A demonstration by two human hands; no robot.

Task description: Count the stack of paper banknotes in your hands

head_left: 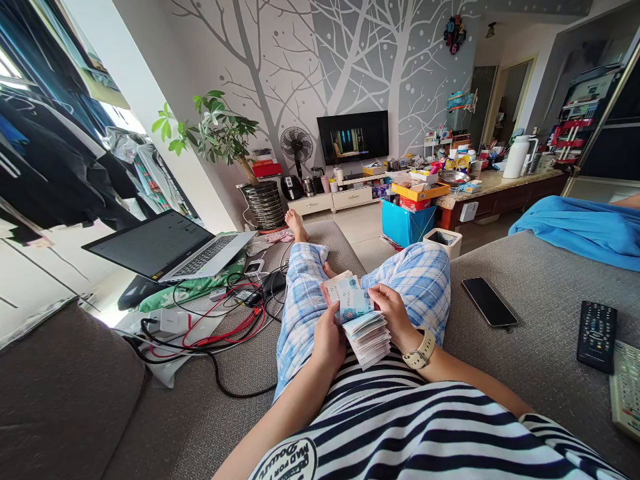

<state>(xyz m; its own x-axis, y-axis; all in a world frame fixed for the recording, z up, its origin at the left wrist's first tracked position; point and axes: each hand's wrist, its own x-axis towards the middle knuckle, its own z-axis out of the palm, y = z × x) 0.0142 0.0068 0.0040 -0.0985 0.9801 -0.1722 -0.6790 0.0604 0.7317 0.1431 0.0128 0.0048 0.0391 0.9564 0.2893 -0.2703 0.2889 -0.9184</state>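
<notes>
A thick, bent stack of banknotes point(367, 337) is held above my lap, its lower ends fanned toward my striped shirt. My left hand point(330, 337) is closed round the stack's left side, with the thumb on top. The upper notes, one bluish-green banknote point(354, 305) and some pinkish ones behind it, stand up past the fingers. At the right edge of the bluish-green note, my right hand point(393, 312) pinches with thumb and fingers. A pale watch point(421, 348) is on the right wrist. Blue checked trousers point(423, 280) cover my legs under the hands.
On the grey sofa point(480, 367) to my right lie a phone point(489, 302), a black remote point(597, 337) and a pale remote point(627, 387). An open laptop point(200, 257) and tangled cables point(240, 327) are on the left. A small bin point(445, 240) stands beyond my knee.
</notes>
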